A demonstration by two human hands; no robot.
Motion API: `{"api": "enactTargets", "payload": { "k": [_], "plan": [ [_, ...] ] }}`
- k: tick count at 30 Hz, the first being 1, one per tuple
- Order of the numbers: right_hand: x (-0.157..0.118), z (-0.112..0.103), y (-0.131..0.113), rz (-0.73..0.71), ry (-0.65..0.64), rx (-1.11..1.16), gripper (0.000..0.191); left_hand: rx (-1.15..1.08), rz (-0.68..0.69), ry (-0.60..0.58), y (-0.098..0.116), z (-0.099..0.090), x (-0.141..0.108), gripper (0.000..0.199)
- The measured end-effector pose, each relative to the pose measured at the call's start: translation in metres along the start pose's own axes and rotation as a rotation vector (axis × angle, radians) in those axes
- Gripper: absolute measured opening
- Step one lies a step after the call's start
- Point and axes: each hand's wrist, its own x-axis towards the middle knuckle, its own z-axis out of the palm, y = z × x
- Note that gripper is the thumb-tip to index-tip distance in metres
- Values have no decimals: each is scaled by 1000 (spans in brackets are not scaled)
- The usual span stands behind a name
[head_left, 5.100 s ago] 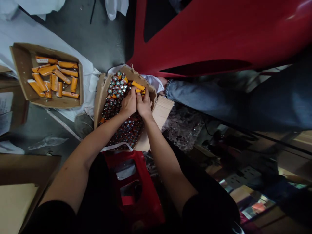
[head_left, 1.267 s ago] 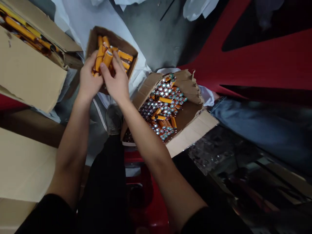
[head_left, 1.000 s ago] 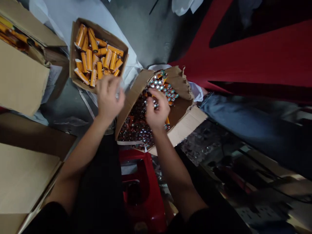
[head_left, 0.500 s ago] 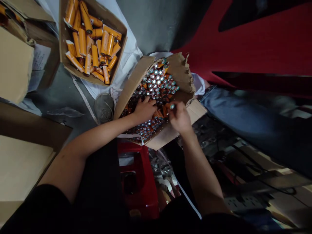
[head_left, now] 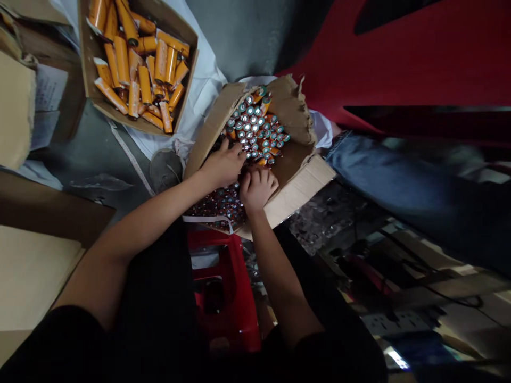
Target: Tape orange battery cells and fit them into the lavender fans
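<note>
Batteries (head_left: 255, 123) stand close together inside the torn cardboard box (head_left: 213, 121), but the ones below the hands are hidden. Left hand (head_left: 225, 164) and right hand (head_left: 258, 187) are near each other over them, both with bent fingers, and I cannot tell whether either grip is open or closed on something. Orange cylinders (head_left: 145, 85) lie in the other box (head_left: 190, 74), whose upper part is cut off by the view's edge.

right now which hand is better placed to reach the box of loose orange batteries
Probably the left hand: it is nearer that box, while the right hand sits farther away, over the torn carton.
</note>
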Motion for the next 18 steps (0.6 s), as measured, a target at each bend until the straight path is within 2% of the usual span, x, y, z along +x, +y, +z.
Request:
{"api": "enactTargets", "payload": {
  "k": [3, 6, 9, 10, 12, 14, 18],
  "plan": [
    [39, -9, -6, 38, 39, -76, 55, -15, 68, -26, -3, -10, -9, 41],
    [65, -23, -4, -45, 19, -92, 52, -17, 84, -128, 9, -2, -19, 53],
    [62, -40, 12, -204, -78, -92, 51, 72, 14, -165, 24, 13, -23, 78],
    [57, -46, 19, -256, -120, -100, 52, 94, -5, -159, 27, 17, -22, 77],
    [47, -57, 35, -341, -211, -137, 55, 93, -26, -131, 29, 20, -17, 62],
    [40, -65, 45, -419, -315, -196, 66, 56, -51, -96, 24, 20, -11, 53],
    [39, -70, 47, -544, -488, -328, 98, 56, -118, -104, 17, 18, -4, 72]
  ]
}}
